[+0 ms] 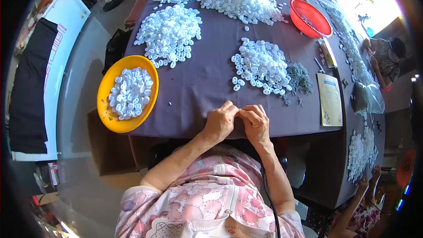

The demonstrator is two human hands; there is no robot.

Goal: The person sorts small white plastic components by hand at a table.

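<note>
My left hand (219, 122) and my right hand (256, 124) meet fingertip to fingertip just over the table's near edge. Both are closed in a pinch, and whatever sits between the fingers is too small or hidden to name. Beyond them lies a pile of small white oval plastic pieces (260, 64), many with two holes. Against its right side is a heap of small dark grey-green parts (300, 78), a few strewn toward me. To the left, a yellow oval bowl (105, 113) holds more white pieces and overhangs the table's corner.
Bigger heaps of white pieces (169, 33) cover the far side of the dark tablecloth (198, 88). A red basin (324, 28) and a pale booklet (329, 101) lie to the right. Other people (387, 57) sit at the right side, where more white pieces lie. A cardboard box (110, 150) stands below left.
</note>
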